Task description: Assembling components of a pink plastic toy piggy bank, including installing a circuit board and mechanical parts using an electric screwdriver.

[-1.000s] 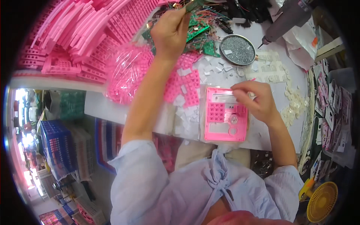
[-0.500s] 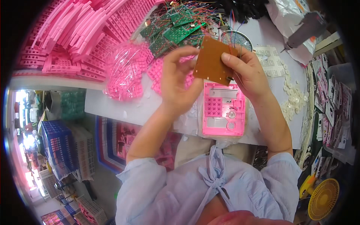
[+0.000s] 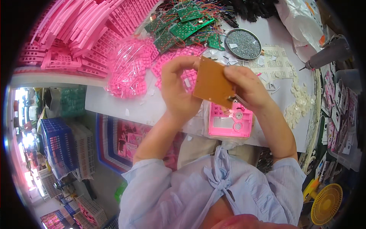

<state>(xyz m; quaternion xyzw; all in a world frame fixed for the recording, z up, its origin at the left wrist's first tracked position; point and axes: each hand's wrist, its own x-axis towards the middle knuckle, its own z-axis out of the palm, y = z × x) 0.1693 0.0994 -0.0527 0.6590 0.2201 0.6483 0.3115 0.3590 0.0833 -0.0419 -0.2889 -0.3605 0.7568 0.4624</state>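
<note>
Nearest the person lies a shallow pink plastic casing [image 3: 228, 132]; just above it the right hand [image 3: 249, 87] grips a square brown circuit board [image 3: 214, 82]. The left hand [image 3: 178, 89] curves at its left edge, fingertips hidden, grip unclear. Beyond sit wired green circuit boards [image 3: 187, 28].

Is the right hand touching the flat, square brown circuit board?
Touching: the head view shows the right hand gripping the brown circuit board, fingers over its right edge.

the board [image 3: 214, 82] is over the casing [image 3: 232, 132], dish [image 3: 243, 44] behind both.
</note>
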